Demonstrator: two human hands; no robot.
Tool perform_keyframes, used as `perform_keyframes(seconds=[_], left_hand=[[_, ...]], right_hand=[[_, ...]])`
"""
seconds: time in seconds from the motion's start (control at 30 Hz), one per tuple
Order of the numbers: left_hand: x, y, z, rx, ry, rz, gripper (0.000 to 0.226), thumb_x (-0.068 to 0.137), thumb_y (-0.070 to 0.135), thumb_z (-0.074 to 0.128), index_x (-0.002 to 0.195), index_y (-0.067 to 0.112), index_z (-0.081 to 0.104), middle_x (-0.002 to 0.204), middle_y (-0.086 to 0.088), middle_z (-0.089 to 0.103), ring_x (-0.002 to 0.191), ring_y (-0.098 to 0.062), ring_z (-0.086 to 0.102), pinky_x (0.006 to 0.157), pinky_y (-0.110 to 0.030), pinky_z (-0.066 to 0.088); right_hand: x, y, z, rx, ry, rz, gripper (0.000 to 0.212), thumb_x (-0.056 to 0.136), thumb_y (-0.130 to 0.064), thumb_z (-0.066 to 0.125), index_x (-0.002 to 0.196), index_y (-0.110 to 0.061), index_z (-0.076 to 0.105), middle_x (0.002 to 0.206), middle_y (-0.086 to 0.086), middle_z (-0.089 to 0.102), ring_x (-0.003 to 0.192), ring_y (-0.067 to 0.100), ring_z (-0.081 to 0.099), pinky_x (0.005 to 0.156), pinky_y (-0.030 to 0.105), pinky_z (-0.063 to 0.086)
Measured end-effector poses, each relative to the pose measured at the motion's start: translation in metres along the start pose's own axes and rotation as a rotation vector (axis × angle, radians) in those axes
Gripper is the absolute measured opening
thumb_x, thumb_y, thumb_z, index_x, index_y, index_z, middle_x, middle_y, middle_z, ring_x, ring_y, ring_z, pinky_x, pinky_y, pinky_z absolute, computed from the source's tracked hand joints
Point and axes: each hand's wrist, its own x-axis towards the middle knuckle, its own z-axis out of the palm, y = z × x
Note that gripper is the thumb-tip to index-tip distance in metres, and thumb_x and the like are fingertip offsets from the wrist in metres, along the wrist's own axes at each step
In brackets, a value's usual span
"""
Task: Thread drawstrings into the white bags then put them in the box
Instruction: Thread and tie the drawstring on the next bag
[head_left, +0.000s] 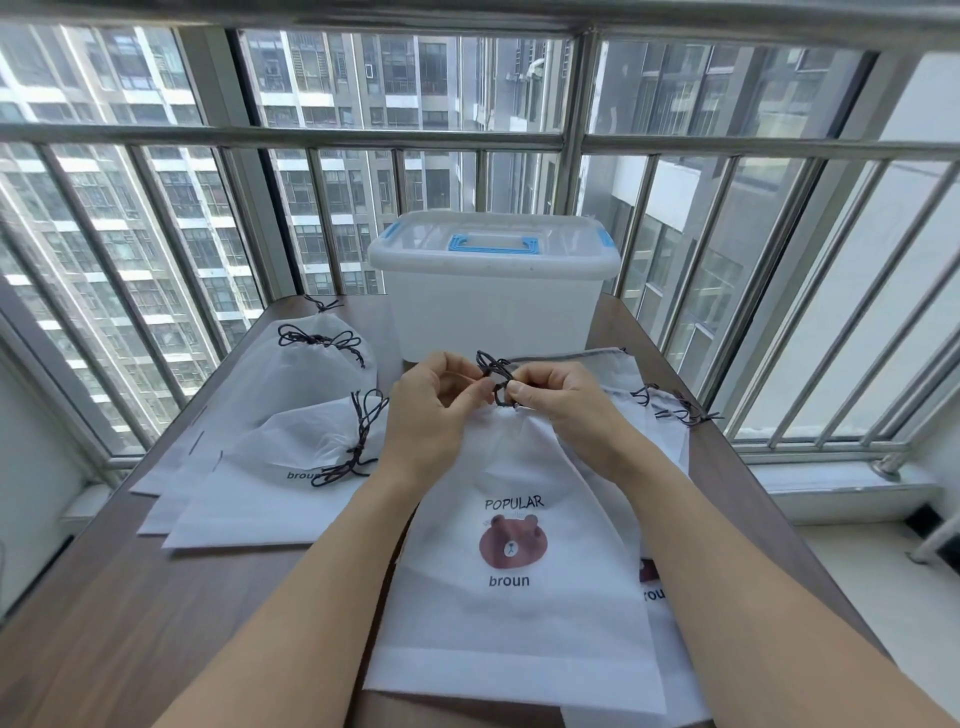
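Pinching the dark drawstring (497, 382) at the white bag (519, 545) mouth, both hands' fingers (511, 389) should be keeping it taut while knotting.

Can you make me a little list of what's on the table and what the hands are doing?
place: brown table beside a window with bars
front bag: white bag with a bear picture, lying flat, top gathered
cord: dark drawstring at the bag's top
left hand: fingers curled at the cord
right hand: pinches the cord
left pile: white bags with cords already in
right pile: more bags under the front bag
box: clear box at the far edge, lid on, blue handle
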Motion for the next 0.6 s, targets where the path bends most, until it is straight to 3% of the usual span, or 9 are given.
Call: perform_keyframes(seconds=[0.1,0.17,0.3,0.4,0.6], left_hand=[[-0.0012,0.0014,-0.0036,0.149,0.055,0.158,0.016,0.082,0.005,0.079,0.08,0.015,0.066,0.073,0.004,0.07,0.067,-0.006,0.069,0.064,-0.016,0.052],[-0.0012,0.0006,-0.0067,0.239,0.064,0.281,0.012,0.081,0.002,0.078,0.083,0.01,0.069,0.074,0.008,0.07,0.07,-0.001,0.069,0.067,-0.012,0.051],[0.0007,-0.0011,-0.0081,0.348,0.028,0.449,0.016,0.082,-0.001,0.076,0.093,0.01,0.074,0.085,0.007,0.073,0.077,-0.004,0.068,0.073,-0.022,0.056],[0.0014,-0.0038,-0.0058,0.417,-0.034,0.505,0.02,0.086,0.002,0.072,0.102,0.014,0.077,0.092,0.003,0.074,0.08,-0.009,0.067,0.074,-0.026,0.055],[0.0006,-0.0059,-0.0028,0.391,-0.032,0.472,0.023,0.087,-0.001,0.069,0.106,0.011,0.077,0.099,-0.002,0.075,0.087,-0.008,0.068,0.079,-0.013,0.051]], right_hand=[[0.0007,0.0013,0.0009,0.011,0.023,0.023,0.013,0.095,-0.007,0.061,0.086,0.001,0.065,0.079,0.006,0.058,0.079,0.022,0.049,0.077,0.038,0.038],[0.0005,0.0006,0.0009,0.0,0.034,0.045,0.014,0.093,-0.012,0.063,0.082,-0.005,0.066,0.08,0.007,0.059,0.081,0.024,0.047,0.077,0.04,0.033],[0.0009,0.0004,0.0009,-0.021,0.049,0.054,0.022,0.097,-0.006,0.059,0.077,-0.009,0.068,0.077,0.001,0.065,0.079,0.016,0.056,0.08,0.029,0.043],[0.0023,0.0019,0.002,-0.031,0.04,0.055,0.017,0.093,-0.014,0.065,0.078,-0.011,0.07,0.079,0.006,0.064,0.081,0.022,0.05,0.079,0.037,0.037],[0.0017,0.0039,0.0003,-0.057,0.009,0.009,0.015,0.098,-0.003,0.058,0.086,0.0,0.065,0.078,0.004,0.061,0.078,0.014,0.053,0.076,0.021,0.042]])
